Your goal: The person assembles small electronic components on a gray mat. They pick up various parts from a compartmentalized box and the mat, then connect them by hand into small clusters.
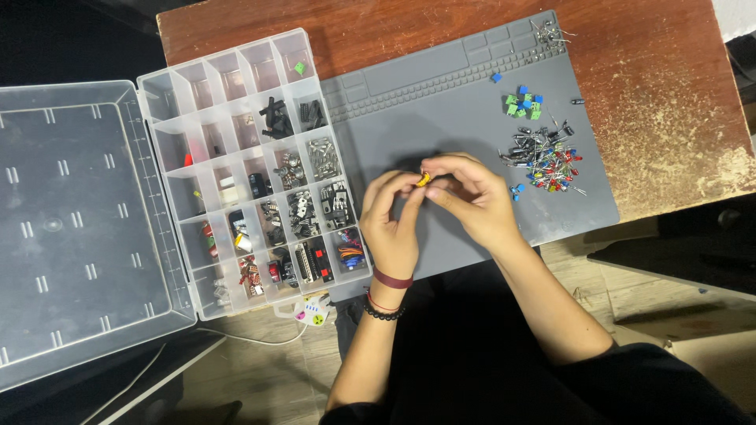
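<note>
Centre of frame: left hand (pixel 391 224) and right hand (pixel 470 198) together pinch a small yellow component (pixel 424 179) above the grey mat (pixel 441 118). A slipped grip could likely drop it into the loose parts pile (pixel 545 157) or the compartment organiser (pixel 252 165)

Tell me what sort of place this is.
Probably a hobby electronics workbench: a grey work mat on a wooden table, a clear compartment box of parts, and loose components beside the hands.
</note>
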